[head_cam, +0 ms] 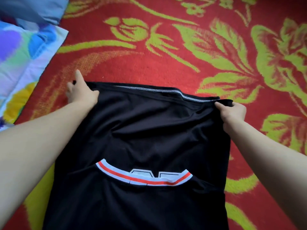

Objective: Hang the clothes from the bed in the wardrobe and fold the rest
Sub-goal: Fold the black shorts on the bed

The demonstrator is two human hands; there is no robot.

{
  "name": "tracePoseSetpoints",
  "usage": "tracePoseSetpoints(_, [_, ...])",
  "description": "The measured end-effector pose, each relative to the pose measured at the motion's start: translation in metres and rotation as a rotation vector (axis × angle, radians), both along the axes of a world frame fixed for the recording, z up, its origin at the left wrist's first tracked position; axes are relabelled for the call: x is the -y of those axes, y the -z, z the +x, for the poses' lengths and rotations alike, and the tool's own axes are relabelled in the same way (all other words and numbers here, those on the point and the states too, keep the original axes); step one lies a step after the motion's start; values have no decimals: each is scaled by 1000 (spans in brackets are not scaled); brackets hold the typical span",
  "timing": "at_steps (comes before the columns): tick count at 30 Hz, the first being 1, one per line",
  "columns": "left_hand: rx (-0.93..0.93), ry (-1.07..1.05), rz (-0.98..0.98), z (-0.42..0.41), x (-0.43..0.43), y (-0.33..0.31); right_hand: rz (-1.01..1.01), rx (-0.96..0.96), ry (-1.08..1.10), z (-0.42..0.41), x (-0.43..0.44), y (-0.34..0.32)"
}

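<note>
A black shirt lies spread out in the middle and lower part of the frame on a red blanket with a large yellow-green flower and leaf pattern. Its collar, white with a red stripe, sits low in the centre and curves like a shallow bowl, with two white printed shapes just above it. The hem is the far edge of the shirt, running across the middle of the frame, and a line of white stitching shows where it is turned over. The left hand is at the left end of that hem. Its thumb lies on top of the cloth and its first finger stretches straight out over the blanket, with the shirt corner pinched between them; its other fingers are hidden. The right hand is at the right end of the hem, with its fingers curled round the bunched corner and its thumb pressed on top, so the cloth is drawn taut between the two hands. Both bare forearms reach in from the lower corners and lie partly over the sides of the shirt. At the left edge a bright quilt in purple, blue, green and yellow overlaps the blanket. Above it, in the upper left corner, is a blurred blue-grey cloth.
</note>
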State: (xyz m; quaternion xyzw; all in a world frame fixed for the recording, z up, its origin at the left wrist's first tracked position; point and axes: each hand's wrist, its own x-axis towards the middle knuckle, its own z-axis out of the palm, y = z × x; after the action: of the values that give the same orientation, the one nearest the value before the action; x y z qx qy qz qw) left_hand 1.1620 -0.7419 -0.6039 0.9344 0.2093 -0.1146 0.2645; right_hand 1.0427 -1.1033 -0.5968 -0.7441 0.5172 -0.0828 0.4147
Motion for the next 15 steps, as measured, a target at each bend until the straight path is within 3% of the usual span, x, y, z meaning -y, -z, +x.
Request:
tracePoseSetpoints(5, [333, -135, -33, 18, -33, -2, -262, 45, 23, 13, 9, -14])
tracePoseSetpoints(8, [430, -273, -205, 33, -53, -6, -277, -27, 20, 14, 9, -8])
tracePoseSetpoints(12, [485, -4, -16, 10, -42, 3, -329, -241, -6, 16, -6, -3])
tracePoseSetpoints(15, [330, 326, 204, -34, -18, 22, -697, -240, -377, -4, -33, 3])
